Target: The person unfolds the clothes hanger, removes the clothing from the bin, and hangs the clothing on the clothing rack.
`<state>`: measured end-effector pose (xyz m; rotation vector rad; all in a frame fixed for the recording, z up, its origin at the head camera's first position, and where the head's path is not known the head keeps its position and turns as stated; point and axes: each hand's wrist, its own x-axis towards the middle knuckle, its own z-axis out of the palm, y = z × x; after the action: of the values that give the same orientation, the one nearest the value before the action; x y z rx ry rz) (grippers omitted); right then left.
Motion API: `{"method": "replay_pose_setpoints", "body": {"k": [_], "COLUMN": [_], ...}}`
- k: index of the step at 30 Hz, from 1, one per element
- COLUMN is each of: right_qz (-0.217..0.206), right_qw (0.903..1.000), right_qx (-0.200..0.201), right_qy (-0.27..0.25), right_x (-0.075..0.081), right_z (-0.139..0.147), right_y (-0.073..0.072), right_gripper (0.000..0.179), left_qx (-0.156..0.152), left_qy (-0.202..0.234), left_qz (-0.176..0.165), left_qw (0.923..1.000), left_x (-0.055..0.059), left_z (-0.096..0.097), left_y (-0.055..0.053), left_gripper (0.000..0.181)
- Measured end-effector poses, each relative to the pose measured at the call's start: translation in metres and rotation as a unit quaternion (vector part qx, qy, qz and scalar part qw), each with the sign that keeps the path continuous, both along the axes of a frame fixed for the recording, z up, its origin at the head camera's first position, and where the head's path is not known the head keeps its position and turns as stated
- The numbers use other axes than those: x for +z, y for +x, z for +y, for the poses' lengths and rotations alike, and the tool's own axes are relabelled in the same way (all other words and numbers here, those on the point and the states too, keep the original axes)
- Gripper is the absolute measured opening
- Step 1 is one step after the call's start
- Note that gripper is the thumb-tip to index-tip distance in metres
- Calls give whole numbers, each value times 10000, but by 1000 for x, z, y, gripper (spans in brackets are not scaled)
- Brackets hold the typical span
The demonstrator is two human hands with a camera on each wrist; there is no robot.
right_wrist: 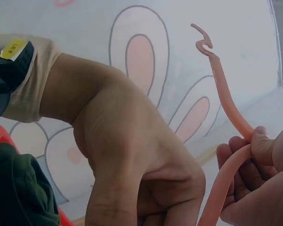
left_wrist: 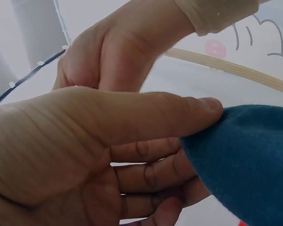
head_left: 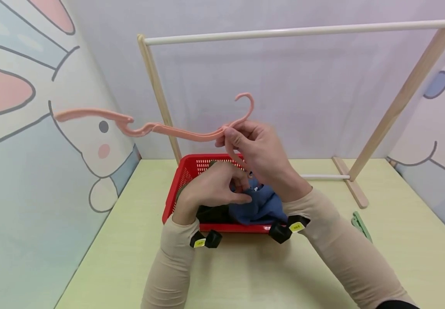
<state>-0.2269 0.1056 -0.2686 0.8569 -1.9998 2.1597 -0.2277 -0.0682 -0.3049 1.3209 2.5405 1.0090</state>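
Observation:
My right hand [head_left: 263, 148] grips a pink plastic clothes hanger [head_left: 191, 135] just below its hook, holding it above the red basket. One long arm of the hanger stretches left; the other slopes down behind the hand. Below, my left hand [head_left: 214, 186] is over the basket with the thumb and fingers around the edge of a blue garment [head_left: 261, 206]. In the left wrist view, the thumb lies over this blue cloth [left_wrist: 254, 155], with fingers behind it. A dark green cloth [right_wrist: 23, 188] lies beside it, seen in the right wrist view.
The red plastic basket [head_left: 178, 193] stands on a pale yellow table [head_left: 122, 257]. Behind it rises a rack with a white top rail [head_left: 296, 31] and wooden posts. To the right lies a green clip-like item [head_left: 360, 225], partly hidden by the right sleeve. Walls with rabbit drawings flank the table.

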Motion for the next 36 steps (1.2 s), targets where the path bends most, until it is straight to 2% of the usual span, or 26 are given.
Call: {"method": "replay_pose_setpoints", "body": {"k": [11,17,24,29,36], "right_qz": [-314,-509,-159,90,209], "right_qw": [9962,9921,9887,9896,9966], "right_qx": [124,18,-299,-547,-784], "right_qy": [797,1145,1461,1327,114], "right_x": [-15,-11,1,11,32], "right_z": [16,32,51,62,74], "right_y": [-7,-13,-14,-13,-10], "right_gripper": [26,27,28,27,16], "left_qx": [170,248,263,424,621], "left_qy": [-12,-56,230,442,516], "left_qz": [38,57,208,178,186], "left_qw": [9998,9997,9992,9980,9966], "left_x": [6,10,12,14,13], "left_z": [-12,-21,-35,-44,-48], "left_y": [2,5,5,5,5], "left_gripper": [11,13,13,12,10]}}
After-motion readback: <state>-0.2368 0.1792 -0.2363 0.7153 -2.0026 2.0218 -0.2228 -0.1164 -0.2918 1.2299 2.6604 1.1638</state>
